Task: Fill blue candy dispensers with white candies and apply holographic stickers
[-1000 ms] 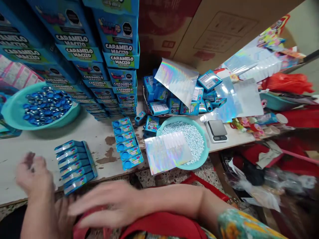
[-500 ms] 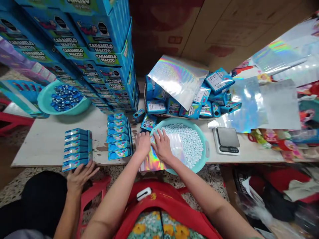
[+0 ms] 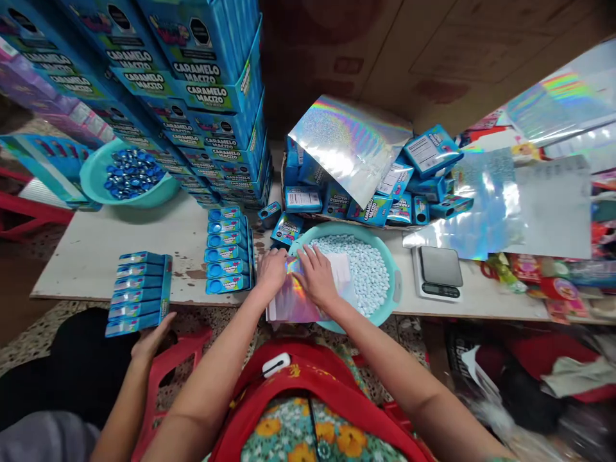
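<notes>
A shiny holographic sheet or pouch (image 3: 298, 301) lies in front of me, its right part over the near left side of a turquoise basin (image 3: 395, 282). Small white candies (image 3: 368, 269) fill the basin. My left hand (image 3: 272, 269) is at the upper left edge of the holographic piece, fingers curled together on it. My right hand (image 3: 316, 277) rests on top of the same piece, fingers stretched out and apart, thumb towards the left. Just beyond my hands, a small blue candy box (image 3: 287, 229) touches the basin's far left side.
A co-worker's hand (image 3: 153, 337) holds a blue display box (image 3: 139, 292) at left. Another display box (image 3: 228, 250) stands nearer me. Tall blue box stacks (image 3: 212, 96) rise behind. A kitchen scale (image 3: 437, 273) sits right of the basin, below loose holographic sheets (image 3: 486, 199).
The co-worker's display box has been raised and tilted at the table's edge, with the hand now under its right side. My hands stay on the holographic piece; the view has shifted slightly.
</notes>
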A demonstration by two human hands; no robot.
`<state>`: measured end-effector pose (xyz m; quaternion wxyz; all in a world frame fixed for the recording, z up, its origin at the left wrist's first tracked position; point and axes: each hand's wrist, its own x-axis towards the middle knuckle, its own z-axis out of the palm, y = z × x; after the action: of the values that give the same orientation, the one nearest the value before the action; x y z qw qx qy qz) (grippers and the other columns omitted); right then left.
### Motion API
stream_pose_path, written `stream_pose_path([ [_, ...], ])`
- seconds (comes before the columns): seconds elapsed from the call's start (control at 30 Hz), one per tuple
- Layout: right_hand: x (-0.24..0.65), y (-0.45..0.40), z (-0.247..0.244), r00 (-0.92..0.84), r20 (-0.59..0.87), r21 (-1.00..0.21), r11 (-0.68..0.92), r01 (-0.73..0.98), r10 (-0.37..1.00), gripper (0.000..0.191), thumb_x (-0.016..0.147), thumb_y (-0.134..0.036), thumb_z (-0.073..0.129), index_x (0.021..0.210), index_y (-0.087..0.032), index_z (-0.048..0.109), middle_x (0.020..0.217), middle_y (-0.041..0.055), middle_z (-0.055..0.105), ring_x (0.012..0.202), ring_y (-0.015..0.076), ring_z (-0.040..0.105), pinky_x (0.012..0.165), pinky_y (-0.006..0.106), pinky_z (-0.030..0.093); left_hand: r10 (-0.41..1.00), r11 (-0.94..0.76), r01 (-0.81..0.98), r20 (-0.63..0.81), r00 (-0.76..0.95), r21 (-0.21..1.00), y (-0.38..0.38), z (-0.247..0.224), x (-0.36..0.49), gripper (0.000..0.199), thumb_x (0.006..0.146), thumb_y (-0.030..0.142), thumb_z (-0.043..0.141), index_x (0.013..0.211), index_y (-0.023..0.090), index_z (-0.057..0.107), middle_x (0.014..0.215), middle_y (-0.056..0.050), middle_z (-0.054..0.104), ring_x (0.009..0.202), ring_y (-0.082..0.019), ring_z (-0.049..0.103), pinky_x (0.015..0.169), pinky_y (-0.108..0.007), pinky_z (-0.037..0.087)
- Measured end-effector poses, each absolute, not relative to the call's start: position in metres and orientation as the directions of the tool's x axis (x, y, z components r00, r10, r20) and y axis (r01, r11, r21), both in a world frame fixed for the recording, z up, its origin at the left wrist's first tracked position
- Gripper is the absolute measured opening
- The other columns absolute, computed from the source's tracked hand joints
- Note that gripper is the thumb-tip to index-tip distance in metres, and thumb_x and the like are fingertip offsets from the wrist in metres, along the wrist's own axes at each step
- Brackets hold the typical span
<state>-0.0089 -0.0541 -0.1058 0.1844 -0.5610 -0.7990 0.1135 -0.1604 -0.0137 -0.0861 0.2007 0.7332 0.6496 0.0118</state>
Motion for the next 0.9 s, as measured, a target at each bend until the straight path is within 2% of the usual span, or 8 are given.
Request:
stream_pose_path([
  [0.17,-0.020,-0.065,-0.113,-0.306,0.147,-0.340,0.338,0.877,0.941,0.042,0.093,-0.029,0.049,0.133,-0.018,0.047,0.142,0.0097,0.046,0.136,0.0321,0.031,0.107,0.053,0.027,0.959,-0.102,0.940,-0.220,0.180,0.325,-0.010,-0.089,-0.166,0.021,0.091,0.021,0.041,0.095,0.020,0.061,0.097,-0.008,0.063,0.097,-0.023,0.057,0.080,-0.034,0.038],
  [0.27,-0.020,-0.076,-0.111,-0.281,0.203,-0.368,0.339,0.866,0.938,0.032,0.091,-0.028,0.052,0.121,-0.017,0.056,0.135,0.0102,0.053,0.132,0.0300,0.037,0.105,0.050,0.031,0.957,-0.114,0.933,-0.214,0.195,0.342,-0.007,-0.090,-0.167,0.021,0.092,0.021,0.041,0.097,0.020,0.061,0.097,-0.008,0.064,0.095,-0.023,0.057,0.079,-0.033,0.039],
  [0.4,-0.018,-0.069,-0.101,-0.150,0.315,-0.416,0.278,0.866,0.937,0.022,0.090,-0.028,0.054,0.107,-0.016,0.060,0.126,0.0116,0.058,0.125,0.0270,0.043,0.103,0.045,0.036,0.946,-0.165,0.915,-0.202,0.252,0.367,-0.003,-0.090,-0.167,0.021,0.092,0.023,0.041,0.097,0.020,0.061,0.097,-0.007,0.064,0.094,-0.024,0.058,0.079,-0.034,0.038],
  [0.5,-0.017,-0.051,-0.093,-0.135,0.311,-0.422,0.264,0.867,0.941,0.018,0.091,-0.025,0.051,0.103,-0.018,0.061,0.115,0.0094,0.064,0.118,0.0252,0.049,0.100,0.043,0.039,0.937,-0.194,0.906,-0.203,0.285,0.377,-0.002,-0.089,-0.167,0.020,0.091,0.023,0.041,0.096,0.020,0.061,0.097,-0.008,0.064,0.095,-0.024,0.057,0.079,-0.035,0.037],
  [0.57,-0.016,-0.041,-0.089,-0.151,0.287,-0.414,0.265,0.871,0.946,0.022,0.092,-0.026,0.051,0.109,-0.017,0.061,0.111,0.0090,0.066,0.114,0.0245,0.052,0.098,0.040,0.040,0.933,-0.207,0.903,-0.201,0.298,0.378,-0.002,-0.090,-0.166,0.021,0.091,0.023,0.041,0.096,0.020,0.061,0.097,-0.008,0.064,0.095,-0.024,0.057,0.080,-0.035,0.036],
  [0.7,-0.016,-0.039,-0.091,-0.194,0.212,-0.329,0.256,0.909,0.958,0.053,0.086,-0.039,0.060,0.132,-0.016,0.048,0.137,0.0130,0.050,0.129,0.0304,0.039,0.103,0.045,0.034,0.927,-0.223,0.901,-0.206,0.314,0.373,-0.002,-0.094,-0.166,0.021,0.091,0.023,0.041,0.098,0.020,0.060,0.099,-0.008,0.064,0.095,-0.024,0.058,0.080,-0.036,0.036],
  [0.8,-0.018,-0.053,-0.102,-0.238,0.128,-0.262,0.265,0.928,0.963,0.053,0.089,-0.039,0.056,0.135,-0.017,0.045,0.144,0.0124,0.042,0.136,0.0323,0.030,0.105,0.050,0.028,0.925,-0.220,0.898,-0.211,0.316,0.382,0.000,-0.097,-0.166,0.020,0.091,0.022,0.042,0.097,0.020,0.061,0.098,-0.007,0.065,0.095,-0.024,0.058,0.080,-0.036,0.036],
  [0.9,-0.020,-0.068,-0.114,-0.251,0.143,-0.244,0.280,0.928,0.957,0.046,0.093,-0.034,0.049,0.135,-0.017,0.046,0.142,0.0116,0.045,0.136,0.0298,0.031,0.106,0.048,0.027,0.927,-0.210,0.895,-0.211,0.311,0.393,0.002,-0.098,-0.167,0.019,0.091,0.022,0.042,0.095,0.021,0.061,0.096,-0.007,0.065,0.093,-0.023,0.058,0.080,-0.036,0.036],
])
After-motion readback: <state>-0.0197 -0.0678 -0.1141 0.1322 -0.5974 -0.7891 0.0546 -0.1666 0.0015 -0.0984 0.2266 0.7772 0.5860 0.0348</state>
